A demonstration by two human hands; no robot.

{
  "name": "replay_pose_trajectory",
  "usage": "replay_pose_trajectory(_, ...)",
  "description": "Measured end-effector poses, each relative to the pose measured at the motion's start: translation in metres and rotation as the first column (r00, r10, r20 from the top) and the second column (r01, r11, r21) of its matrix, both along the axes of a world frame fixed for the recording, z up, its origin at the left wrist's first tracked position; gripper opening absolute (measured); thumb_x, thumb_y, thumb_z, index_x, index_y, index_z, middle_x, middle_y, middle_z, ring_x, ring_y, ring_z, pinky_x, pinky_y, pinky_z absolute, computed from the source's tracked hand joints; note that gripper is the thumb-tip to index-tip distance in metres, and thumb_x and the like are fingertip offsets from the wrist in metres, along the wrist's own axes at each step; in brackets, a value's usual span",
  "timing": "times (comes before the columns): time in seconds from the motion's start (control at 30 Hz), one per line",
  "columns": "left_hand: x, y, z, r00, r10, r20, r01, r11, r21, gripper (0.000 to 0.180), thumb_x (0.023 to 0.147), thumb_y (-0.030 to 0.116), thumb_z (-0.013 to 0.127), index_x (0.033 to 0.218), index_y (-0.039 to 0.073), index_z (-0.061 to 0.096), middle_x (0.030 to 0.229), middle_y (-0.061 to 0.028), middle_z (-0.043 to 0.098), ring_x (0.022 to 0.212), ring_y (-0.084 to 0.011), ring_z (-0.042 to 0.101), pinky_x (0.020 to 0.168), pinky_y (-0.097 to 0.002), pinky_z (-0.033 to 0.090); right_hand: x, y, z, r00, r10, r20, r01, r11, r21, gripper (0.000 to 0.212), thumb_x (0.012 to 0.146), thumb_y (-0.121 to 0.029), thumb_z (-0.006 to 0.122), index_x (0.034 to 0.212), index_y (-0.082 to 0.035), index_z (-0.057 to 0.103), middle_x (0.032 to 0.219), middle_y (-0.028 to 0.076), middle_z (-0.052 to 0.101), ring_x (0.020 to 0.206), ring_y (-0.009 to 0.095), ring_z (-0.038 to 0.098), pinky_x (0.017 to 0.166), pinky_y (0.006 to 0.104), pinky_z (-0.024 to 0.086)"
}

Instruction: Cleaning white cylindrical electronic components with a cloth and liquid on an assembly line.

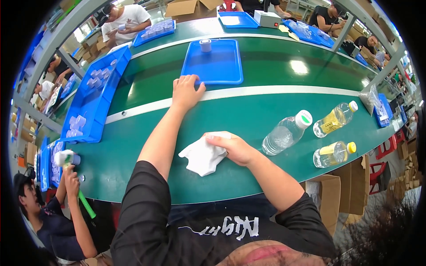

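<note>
My left hand (186, 94) reaches forward to the near left corner of a shallow blue tray (217, 71), its fingers gripping the rim. Near the tray's far left corner stands a small white cylindrical part (205, 45). Closer to me, my right hand (235, 148) is closed around a crumpled white cloth (202, 156), which hangs over the green table. Part of the cloth is hidden by the fingers.
To the right are a large clear bottle (284, 135) and two smaller yellow-labelled bottles (336, 119). A long blue bin (95, 119) with white parts runs along the left. A co-worker at lower left holds a green-handled mallet (86, 204). Cardboard boxes (328, 195) stand below the right edge.
</note>
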State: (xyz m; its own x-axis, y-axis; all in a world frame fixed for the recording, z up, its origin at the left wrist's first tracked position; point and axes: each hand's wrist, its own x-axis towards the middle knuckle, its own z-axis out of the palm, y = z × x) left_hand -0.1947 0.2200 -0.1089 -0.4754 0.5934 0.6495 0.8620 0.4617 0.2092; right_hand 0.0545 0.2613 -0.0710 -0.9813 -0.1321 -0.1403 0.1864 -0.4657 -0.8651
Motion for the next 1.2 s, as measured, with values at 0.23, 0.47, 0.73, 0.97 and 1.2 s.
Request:
replay_pose_trajectory(0.23, 0.046, -0.060, 0.038, 0.935, -0.190, 0.300, 0.294, 0.888, -0.353, 0.020, 0.089, 0.026, 0.062, 0.089, 0.006, 0.066, 0.089, -0.0121, 0.063, 0.081, -0.0277, 0.061, 0.075, -0.0372, 0.046, 0.020, 0.003, 0.019, 0.993, 0.032, -0.114, -0.048, 0.989, -0.138, 0.037, 0.098, -0.032, 0.051, 0.109, 0.001, 0.061, 0.100, 0.008, 0.067, 0.094, 0.017, 0.064, 0.084, 0.0302, 0.048)
replay_pose_trajectory(0.47, 0.117, -0.138, 0.080, 0.669, -0.148, 0.728, 0.657, 0.576, -0.487, 0.026, 0.087, 0.031, 0.064, 0.074, 0.008, 0.062, 0.067, -0.0112, 0.058, 0.062, -0.0319, 0.059, 0.060, -0.0410, 0.049, 0.030, 0.005, 0.024, 0.964, 0.164, -0.210, -0.170, 0.985, -0.011, 0.046, 0.097, -0.037, 0.050, 0.111, 0.005, 0.062, 0.102, 0.012, 0.066, 0.095, 0.020, 0.062, 0.084, 0.0309, 0.047)
replay_pose_trajectory(0.73, 0.095, -0.120, 0.090, 0.932, 0.110, 0.345, 0.110, 0.822, -0.559, 0.048, 0.080, 0.041, 0.071, 0.114, 0.009, 0.061, 0.102, -0.0130, 0.060, 0.096, -0.0302, 0.064, 0.079, -0.0397, 0.052, 0.023, 0.003, 0.026, 0.974, 0.200, -0.110, -0.205, 0.978, -0.037, 0.043, 0.097, -0.036, 0.051, 0.112, 0.003, 0.063, 0.103, 0.010, 0.065, 0.097, 0.018, 0.060, 0.085, 0.0309, 0.046)
replay_pose_trajectory(0.97, 0.066, -0.092, 0.107, 0.858, -0.084, 0.506, 0.285, 0.899, -0.334, 0.046, 0.078, 0.024, 0.076, 0.116, 0.006, 0.058, 0.106, -0.0110, 0.063, 0.088, -0.0231, 0.062, 0.079, -0.0333, 0.051, 0.004, 0.007, -0.003, 0.986, 0.168, 0.005, -0.167, 0.982, -0.088, 0.037, 0.099, -0.036, 0.049, 0.108, -0.003, 0.064, 0.100, 0.004, 0.065, 0.094, 0.012, 0.058, 0.086, 0.0271, 0.044)
replay_pose_trajectory(1.2, -0.087, 0.015, 0.089, 0.969, -0.055, 0.239, 0.130, 0.942, -0.308, 0.042, 0.084, 0.027, 0.070, 0.122, 0.010, 0.059, 0.115, -0.0151, 0.066, 0.106, -0.0329, 0.063, 0.091, -0.0390, 0.049, -0.007, 0.013, -0.003, 0.988, 0.135, 0.076, -0.124, 0.983, -0.136, 0.037, 0.099, -0.037, 0.050, 0.107, -0.005, 0.065, 0.098, 0.003, 0.065, 0.091, 0.012, 0.057, 0.084, 0.0264, 0.044)
